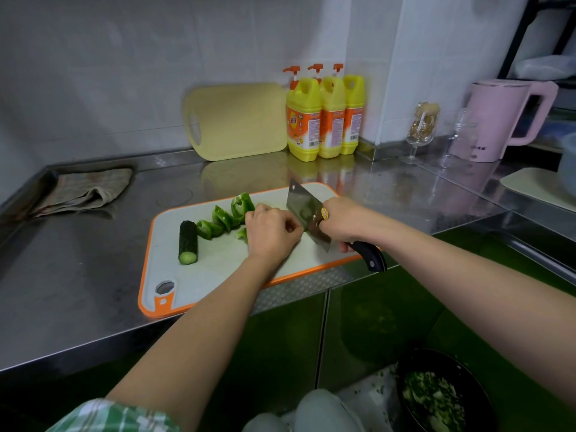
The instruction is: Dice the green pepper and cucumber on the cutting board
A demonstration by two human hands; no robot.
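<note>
A white cutting board with an orange rim (199, 275) lies on the steel counter. A dark green cucumber piece (188, 241) lies at its left. Several green pepper pieces (225, 218) lie in a row behind my left hand. My left hand (271, 232) has its fingers curled down over a pepper piece, mostly hidden, right beside the blade. My right hand (341, 222) grips the black handle of a cleaver (304, 210), whose blade stands on the board against my left knuckles.
A yellow board (237, 120) leans on the wall beside three yellow detergent bottles (324, 116). A cloth (84, 191) lies at the left. A glass (420, 129) and pink kettle (495, 116) stand right. A black bin (442, 394) with green scraps sits on the floor.
</note>
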